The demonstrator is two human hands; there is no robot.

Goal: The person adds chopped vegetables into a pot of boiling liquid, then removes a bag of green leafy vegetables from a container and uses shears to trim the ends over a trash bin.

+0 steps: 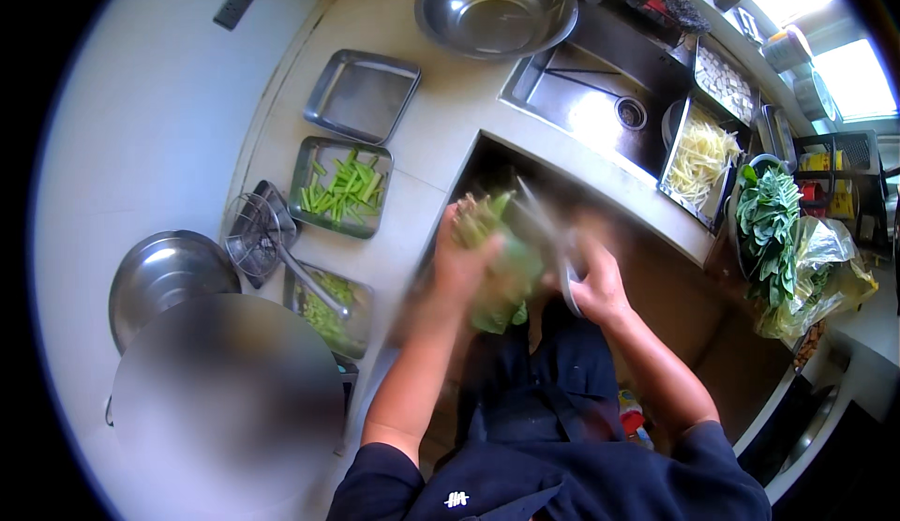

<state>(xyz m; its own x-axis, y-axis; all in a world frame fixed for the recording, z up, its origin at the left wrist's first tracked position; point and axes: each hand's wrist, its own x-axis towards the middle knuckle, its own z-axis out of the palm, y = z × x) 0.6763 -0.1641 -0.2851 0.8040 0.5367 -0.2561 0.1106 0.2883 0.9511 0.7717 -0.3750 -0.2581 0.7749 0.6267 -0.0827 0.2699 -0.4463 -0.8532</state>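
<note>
My left hand (457, 254) is closed around a bunch of leafy greens (510, 275), its pale cut stem ends pointing up and its leaves hanging down towards my lap. In my right hand (598, 278) is a pair of scissors (568, 285) with a grey handle. The blades point up and to the left, close beside the stem ends. Motion blur hides whether they touch the bunch and how far apart they stand. Both hands are over the dark gap in front of the counter.
On the counter (418, 148) stand a metal tray of cut green stalks (344, 187), a bare metal tray (362, 96), a steel basin (496, 15) and a wire skimmer (256, 233). Right of the sink (590, 110) are shredded pale strips (699, 155) and more leafy greens (766, 219).
</note>
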